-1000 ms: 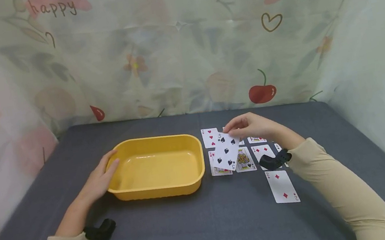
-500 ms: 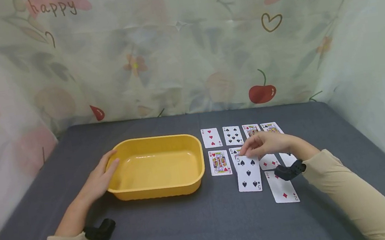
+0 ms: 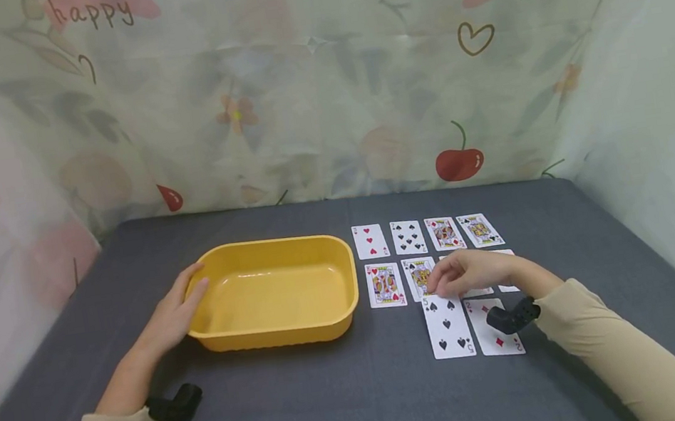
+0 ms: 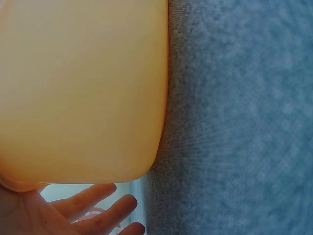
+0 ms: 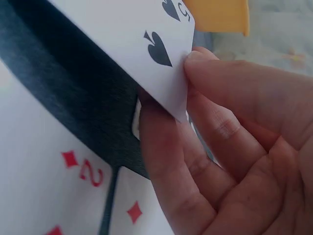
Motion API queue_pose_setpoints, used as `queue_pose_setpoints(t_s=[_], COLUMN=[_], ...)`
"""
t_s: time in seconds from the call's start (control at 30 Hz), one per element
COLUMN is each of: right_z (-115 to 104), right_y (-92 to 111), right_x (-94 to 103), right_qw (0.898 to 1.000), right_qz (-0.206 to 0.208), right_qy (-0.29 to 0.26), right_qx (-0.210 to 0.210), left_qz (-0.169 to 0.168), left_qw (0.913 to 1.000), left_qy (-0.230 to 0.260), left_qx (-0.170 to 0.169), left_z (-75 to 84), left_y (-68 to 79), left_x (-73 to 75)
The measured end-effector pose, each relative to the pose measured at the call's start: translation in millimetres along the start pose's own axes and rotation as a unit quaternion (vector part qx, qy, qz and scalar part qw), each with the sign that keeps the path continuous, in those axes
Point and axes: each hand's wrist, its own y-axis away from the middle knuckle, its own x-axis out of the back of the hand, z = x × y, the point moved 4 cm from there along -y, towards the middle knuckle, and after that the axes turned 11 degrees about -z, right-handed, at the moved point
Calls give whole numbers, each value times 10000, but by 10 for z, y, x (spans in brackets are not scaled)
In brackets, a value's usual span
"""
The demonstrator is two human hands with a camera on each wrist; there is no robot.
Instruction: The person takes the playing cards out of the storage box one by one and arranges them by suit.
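My right hand (image 3: 465,271) pinches the five of spades (image 3: 448,328) by its far edge, between thumb and fingers. The right wrist view shows that card (image 5: 132,44) tilted above the dark cloth. Just to its right lies the two of diamonds (image 3: 492,343), partly behind the black wrist camera. My left hand (image 3: 173,312) holds the left rim of a yellow plastic tub (image 3: 278,337), thumb over the rim. In the left wrist view several fingers (image 4: 105,220) of that hand spread along the tub's outside.
Two rows of face-up playing cards lie beyond the right hand, including a three of hearts (image 3: 371,242), a seven of spades (image 3: 409,238) and a king of hearts (image 3: 385,285). Some are partly hidden by the hand. A dark cloth (image 3: 313,408) covers the table; patterned curtains (image 3: 322,97) enclose it.
My right hand has brought the five of spades from over the back rows toward the front right, beside the two of diamonds. The left hand and tub have stayed put.
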Motion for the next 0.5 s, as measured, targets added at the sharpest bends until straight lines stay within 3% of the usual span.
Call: queue_pose_setpoints(t_s=[0.3, 0.5], right_z=[-15, -38], right_y=[9, 32], right_x=[-52, -11], right_qw=[9993, 9981], right_qz=[198, 459], right_qy=[234, 381], right_qx=[221, 146], left_qz=[-31, -30], left_qw=[10000, 10000], left_qy=[16, 19], left_qx=[48, -10], left_z=[11, -9], left_y=[4, -2], left_x=[0, 2])
